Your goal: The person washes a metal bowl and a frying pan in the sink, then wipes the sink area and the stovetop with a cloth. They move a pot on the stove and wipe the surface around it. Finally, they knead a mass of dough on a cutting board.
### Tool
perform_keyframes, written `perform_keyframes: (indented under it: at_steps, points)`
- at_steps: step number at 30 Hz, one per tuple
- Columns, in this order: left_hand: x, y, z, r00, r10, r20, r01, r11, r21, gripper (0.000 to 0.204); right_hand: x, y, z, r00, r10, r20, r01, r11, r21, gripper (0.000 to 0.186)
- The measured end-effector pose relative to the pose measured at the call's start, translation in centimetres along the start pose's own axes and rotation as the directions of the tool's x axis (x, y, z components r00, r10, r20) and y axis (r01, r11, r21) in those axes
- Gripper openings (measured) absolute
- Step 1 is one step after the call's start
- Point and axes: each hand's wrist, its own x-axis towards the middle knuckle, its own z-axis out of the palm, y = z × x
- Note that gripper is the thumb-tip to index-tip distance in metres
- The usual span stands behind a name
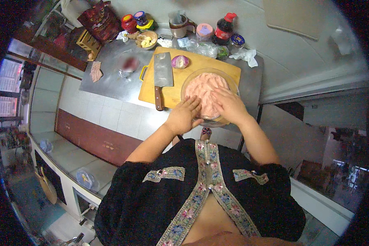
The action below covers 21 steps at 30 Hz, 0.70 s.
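A clear round bowl (235,84) full of pink minced meat (203,85) stands on the right part of a wooden cutting board (177,87). The meat's top is pressed fairly flat, with shallow grooves. My left hand (183,115) rests at the bowl's near left edge, fingers stretched out and their tips on the meat. From the right, my right hand (230,106) lies flat over the meat with its fingers extended. Neither hand grips anything. Left of the bowl lies a cleaver (164,70) with a wooden handle, and beside it a cut purple onion (180,62).
Along the back of the metal table (106,80) stand a basket of peeled garlic (147,40), several jars, a handled jug (178,29), and a dark bottle with a red cap (224,30). A crumpled tissue (246,56) lies at the back right. A blurred dish (129,64) sits left of the board.
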Motion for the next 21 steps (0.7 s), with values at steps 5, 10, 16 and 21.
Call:
perform_keyframes:
  at_steps: [5, 10, 16, 21]
  points:
    - [-0.6, 1.4, -0.3, 0.995, -0.083, 0.057, 0.079, 0.995, 0.062, 0.065, 1.6, -0.3, 3.0, 0.995, -0.030, 0.094, 0.046, 0.984, -0.171, 0.062]
    - [-0.7, 1.8, 0.0, 0.979, -0.130, 0.160, 0.116, 0.989, 0.093, 0.066, 2.5, -0.4, 3.4, 0.984, 0.040, 0.172, -0.008, 0.983, -0.181, 0.062]
    - [-0.9, 1.3, -0.1, 0.992, -0.084, 0.097, 0.077, 0.994, 0.075, 0.065, 3.6, 0.6, 3.9, 0.999, -0.011, -0.034, 0.007, 0.995, -0.103, 0.047]
    - [-1.1, 1.1, 0.5, 0.993, -0.091, 0.070, 0.088, 0.995, 0.048, 0.065, 6.1, -0.1, 4.3, 0.969, 0.062, -0.240, -0.056, 0.998, 0.035, 0.019]
